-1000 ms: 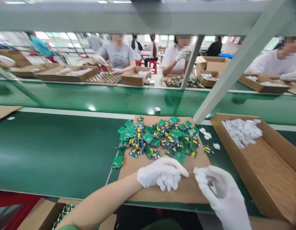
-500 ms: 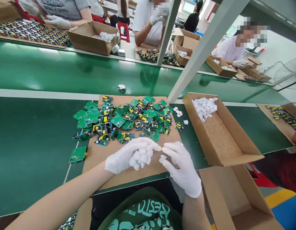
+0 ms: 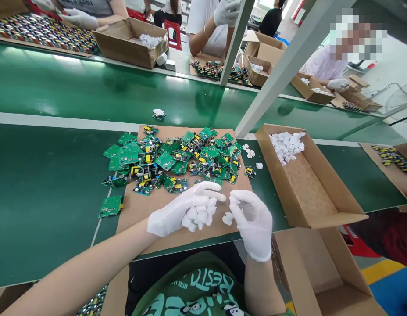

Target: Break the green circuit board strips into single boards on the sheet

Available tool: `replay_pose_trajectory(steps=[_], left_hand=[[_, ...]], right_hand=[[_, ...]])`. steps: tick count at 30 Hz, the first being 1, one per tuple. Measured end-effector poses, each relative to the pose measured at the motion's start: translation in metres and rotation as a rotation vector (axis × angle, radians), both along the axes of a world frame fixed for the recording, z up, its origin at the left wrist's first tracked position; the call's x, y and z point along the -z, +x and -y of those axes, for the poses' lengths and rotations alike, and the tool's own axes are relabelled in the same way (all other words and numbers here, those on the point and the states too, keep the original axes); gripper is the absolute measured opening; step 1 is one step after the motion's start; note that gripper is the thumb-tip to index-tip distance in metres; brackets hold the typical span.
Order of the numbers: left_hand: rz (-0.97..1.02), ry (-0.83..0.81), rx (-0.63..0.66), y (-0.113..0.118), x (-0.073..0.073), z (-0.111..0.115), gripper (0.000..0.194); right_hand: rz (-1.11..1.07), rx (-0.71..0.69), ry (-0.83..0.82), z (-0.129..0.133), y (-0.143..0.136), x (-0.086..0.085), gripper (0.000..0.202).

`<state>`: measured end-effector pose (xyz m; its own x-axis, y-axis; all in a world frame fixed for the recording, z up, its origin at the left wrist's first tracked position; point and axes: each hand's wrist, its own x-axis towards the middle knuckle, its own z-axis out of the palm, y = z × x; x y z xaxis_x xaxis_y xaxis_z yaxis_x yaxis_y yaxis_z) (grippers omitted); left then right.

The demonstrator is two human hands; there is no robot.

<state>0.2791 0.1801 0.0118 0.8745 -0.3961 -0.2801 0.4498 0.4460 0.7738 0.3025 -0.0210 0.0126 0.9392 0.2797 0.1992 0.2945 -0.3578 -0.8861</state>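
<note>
My left hand (image 3: 170,215), in a white glove, cups a clump of small white pieces (image 3: 199,215), crumpled or cap-like, against its palm. Its index finger points toward my right hand (image 3: 258,228), also gloved, whose thumb and fingertips are pinched together just to the right. Whatever the pinch holds is too small to make out. Below those fingertips are a few loose white pieces (image 3: 227,218); whether they touch the cardboard I cannot tell. Beyond both hands, a heap of green circuit boards (image 3: 166,161) with yellow and black components covers the far part of the cardboard sheet (image 3: 134,219).
An open carton (image 3: 317,193) at right holds more white pieces (image 3: 285,147). Several white discs (image 3: 248,151) lie beside it. One white-topped board (image 3: 158,114) sits on the green conveyor (image 3: 101,96). A slanted metal post (image 3: 272,83) rises behind. Co-workers sit across the line.
My right hand has gone from spread fingers to a pinch, its fingertips slightly higher. Loose white pieces now show below them. My left hand still cups its clump. The camera view has shifted slightly.
</note>
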Motion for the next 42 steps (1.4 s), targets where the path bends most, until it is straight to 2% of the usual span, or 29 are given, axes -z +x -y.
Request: replay_pose_trajectory(steps=[3, 6, 12, 14, 17, 20, 24, 30, 36, 42], left_hand=[[-0.062, 0.092, -0.033, 0.001, -0.004, 0.001, 0.047], [-0.040, 0.207, -0.029, 0.000, -0.007, 0.002, 0.047], [0.050, 0.346, 0.008, -0.003, -0.006, 0.004, 0.054], [0.078, 0.356, 0.015, -0.004, -0.005, 0.003, 0.057], [0.088, 0.337, 0.027, -0.004, -0.004, 0.002, 0.056], [0.093, 0.301, 0.034, -0.003, 0.001, 0.003, 0.051], [0.121, 0.253, 0.042, -0.001, 0.006, 0.005, 0.047], [0.107, 0.223, 0.062, 0.000, -0.004, 0.003, 0.039], [0.120, 0.217, 0.054, -0.001, -0.006, 0.000, 0.036], [0.024, 0.225, 0.046, 0.001, -0.010, -0.002, 0.039]], right_hand=[[0.090, -0.067, -0.013, 0.000, -0.003, -0.007, 0.011], [0.157, -0.172, -0.066, -0.005, -0.004, -0.009, 0.013], [0.080, -0.293, -0.204, -0.007, 0.000, -0.005, 0.042], [0.068, -0.354, -0.234, -0.008, 0.001, -0.005, 0.045], [0.081, -0.412, -0.177, -0.010, 0.001, -0.007, 0.037], [0.074, -0.364, -0.142, -0.011, 0.000, -0.009, 0.024], [-0.055, -0.321, -0.070, -0.009, -0.001, -0.013, 0.023], [-0.272, -0.282, 0.112, -0.008, 0.003, -0.017, 0.018], [-0.451, -0.332, 0.359, -0.003, 0.009, -0.003, 0.019], [-0.497, -0.266, 0.417, 0.000, 0.007, 0.005, 0.025]])
